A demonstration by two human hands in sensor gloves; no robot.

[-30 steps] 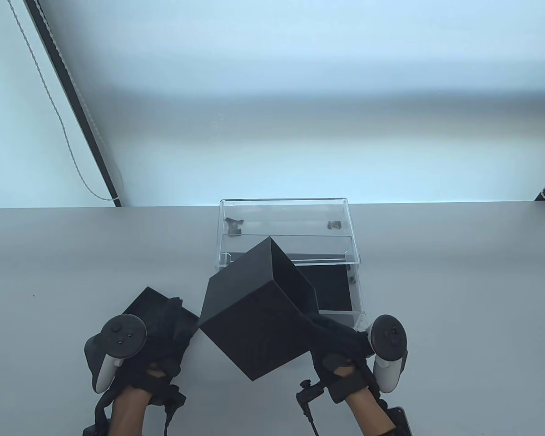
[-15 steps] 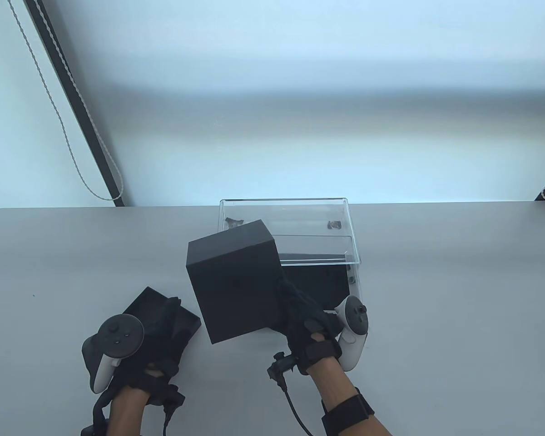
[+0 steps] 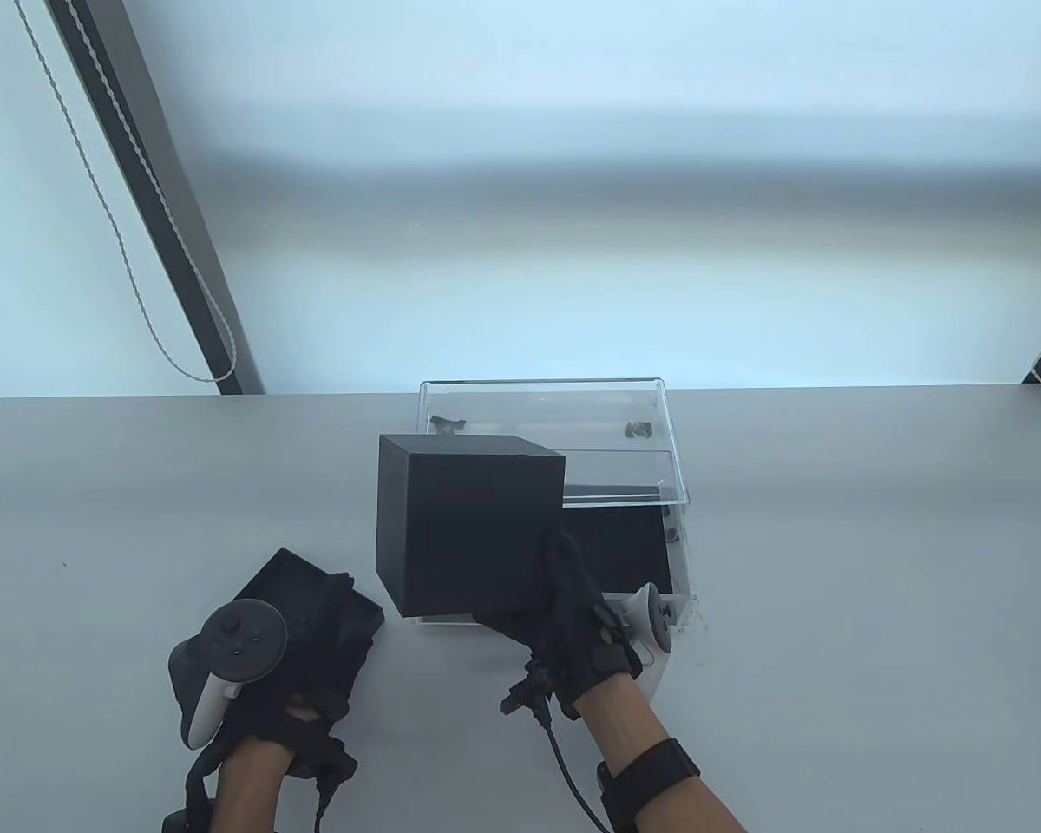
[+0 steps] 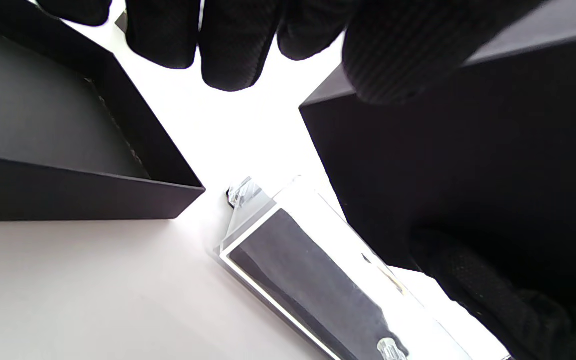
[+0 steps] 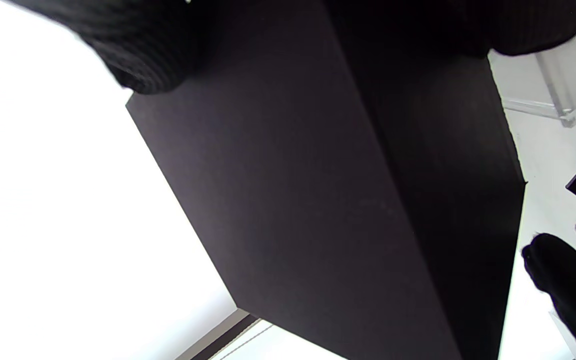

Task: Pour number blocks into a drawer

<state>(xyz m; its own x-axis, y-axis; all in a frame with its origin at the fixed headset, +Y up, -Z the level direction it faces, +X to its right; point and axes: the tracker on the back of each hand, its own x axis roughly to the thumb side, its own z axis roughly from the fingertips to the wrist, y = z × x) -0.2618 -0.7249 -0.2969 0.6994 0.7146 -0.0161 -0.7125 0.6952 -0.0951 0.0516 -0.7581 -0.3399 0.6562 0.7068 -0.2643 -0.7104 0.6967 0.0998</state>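
A black cube box (image 3: pixel 468 529) is tipped over the pulled-out clear drawer (image 3: pixel 672 573), which has a black lining. My right hand (image 3: pixel 533 594) grips the box at its lower right corner. The box fills the right wrist view (image 5: pixel 343 200); its opening and any number blocks are hidden. My left hand (image 3: pixel 334 607) lies over the shallow black lid (image 3: pixel 282 568) on the table, fingers spread, gripping nothing. The left wrist view shows the lid (image 4: pixel 43 125), the box (image 4: pixel 468 150) and the drawer (image 4: pixel 308 280).
The clear acrylic case (image 3: pixel 555 408) of the drawer stands behind the box at the table's far edge, with small dark bits inside. Grey table (image 3: pixel 876 564) stretches to both sides. A blind cord (image 3: pixel 139 286) hangs beyond the table at far left.
My right hand has turned and moved left under the box, rotating it from a corner-on tilt to a squarer pose over the drawer. My left hand has stayed on the lid.
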